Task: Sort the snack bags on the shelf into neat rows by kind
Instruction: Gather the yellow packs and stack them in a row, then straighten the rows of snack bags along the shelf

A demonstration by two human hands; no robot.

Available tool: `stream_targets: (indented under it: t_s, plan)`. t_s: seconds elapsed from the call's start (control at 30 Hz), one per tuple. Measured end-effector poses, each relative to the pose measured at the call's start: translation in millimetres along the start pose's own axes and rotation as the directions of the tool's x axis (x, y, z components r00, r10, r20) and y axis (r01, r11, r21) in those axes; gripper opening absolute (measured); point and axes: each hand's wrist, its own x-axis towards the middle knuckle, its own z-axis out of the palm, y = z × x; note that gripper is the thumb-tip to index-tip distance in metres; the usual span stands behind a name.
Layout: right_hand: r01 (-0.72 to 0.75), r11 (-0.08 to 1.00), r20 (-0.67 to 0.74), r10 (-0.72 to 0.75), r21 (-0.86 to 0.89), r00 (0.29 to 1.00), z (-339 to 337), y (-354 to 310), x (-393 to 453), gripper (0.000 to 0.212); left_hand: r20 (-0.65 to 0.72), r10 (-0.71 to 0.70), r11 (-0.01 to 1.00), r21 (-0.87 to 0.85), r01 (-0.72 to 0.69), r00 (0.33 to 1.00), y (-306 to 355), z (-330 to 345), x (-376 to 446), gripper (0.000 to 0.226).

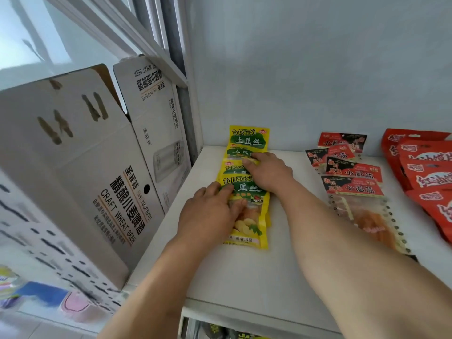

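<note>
Head view, looking down on a white shelf (281, 253). Three kinds of snack bag lie on it in columns running from the back wall toward the front edge: yellow bags (247, 140) at the left, black-and-red bags (352, 170) in the middle, larger red bags (425, 167) at the right, partly cut off by the frame.

Left hand (210, 211) lies flat on the nearest yellow bag (249, 231), fingers extended and pressing, gripping nothing. Right hand (269, 170) rests further back on the same column, fingers laid over the overlapping yellow bags; they appear to press rather than pinch, though the fingertips are partly hidden.

Step in hand, as judged: squaring up the yellow column, which overlaps shingle-fashion and sits slightly skewed at the near end. The black-and-red column is looser, its bags fanned at differing angles.

Next move calls for nudging the near yellow bag into line with those behind, edges flush, using light pressure so the stack does not slide. The middle column would then need straightening

A cardboard beer carton (102, 172) stands beside the shelf at the left
</note>
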Motion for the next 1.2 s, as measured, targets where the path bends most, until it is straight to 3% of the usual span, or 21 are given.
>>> stream_targets:
  t_s: [0.27, 0.47, 0.57, 0.67, 0.73, 0.9, 1.07, 1.2]
  plan:
    - [0.032, 0.995, -0.172, -0.015, 0.096, 0.985, -28, -15, -39, 0.058, -0.006, -0.005, 0.995, -0.095, 0.004, 1.0, 0, -9, 2, 0.06]
    - [0.073, 0.995, -0.314, -0.047, 0.072, 0.948, -71, 16, -97, 0.049, -0.195, 0.001, 0.97, -0.238, -0.049, 0.981, 25, -24, -12, 0.058]
    - [0.016, 0.996, -0.396, 0.019, 0.084, 0.918, -86, 47, -130, 0.044, -0.246, 0.057, 0.89, -0.427, -0.161, 0.968, 63, -25, -24, 0.057]
    - [-0.047, 0.989, -0.428, 0.102, 0.138, 0.898, -98, 76, -164, 0.045, -0.152, 0.06, 0.715, -0.683, -0.149, 0.987, 99, -18, -36, 0.06]
    - [-0.08, 0.978, -0.405, 0.153, 0.19, 0.901, -106, 94, -180, 0.042, -0.063, 0.062, 0.644, -0.76, -0.088, 0.996, 120, -11, -39, 0.061]
    - [-0.171, 0.903, -0.222, 0.274, 0.395, 0.936, -108, 128, -181, 0.049, 0.086, -0.03, 0.594, -0.8, 0.087, 0.996, 156, 14, -17, 0.063]
    - [-0.185, 0.901, -0.184, 0.274, 0.392, 0.944, -92, 146, -150, 0.081, 0.074, -0.138, 0.556, -0.819, 0.139, 0.988, 183, 23, 7, 0.065]
    - [-0.257, 0.918, -0.187, 0.322, 0.302, 0.928, -93, 150, -134, 0.08, 0.086, -0.169, 0.546, -0.821, 0.166, 0.982, 194, 23, 26, 0.071]
